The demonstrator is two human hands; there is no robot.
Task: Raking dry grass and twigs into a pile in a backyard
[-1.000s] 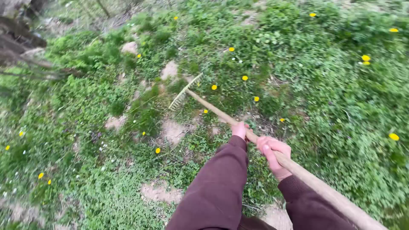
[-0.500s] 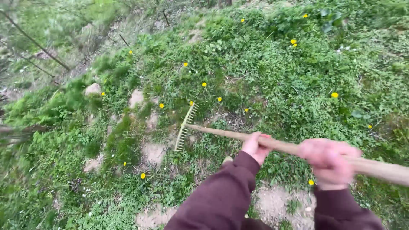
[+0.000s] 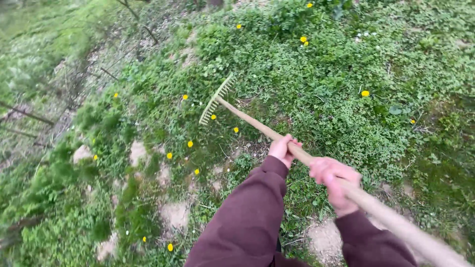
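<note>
I hold a wooden rake with both hands. Its long pale handle (image 3: 252, 123) runs from the lower right up to the toothed head (image 3: 215, 99), which rests on green ground cover near the upper middle. My left hand (image 3: 282, 149) grips the handle further forward. Behind it, my right hand (image 3: 335, 182) is closed around the same handle. Both arms wear dark maroon sleeves (image 3: 245, 220).
Low green plants with yellow flowers (image 3: 365, 93) cover the sloping ground. Bare soil patches (image 3: 174, 213) lie to the left of my arms and one at the bottom (image 3: 324, 241). Thin bare branches (image 3: 27, 114) cross the far left.
The rake head has swung away from me, up and slightly right, onto denser greenery. The handle has turned from nearly level to diagonal, and my view has shifted.
</note>
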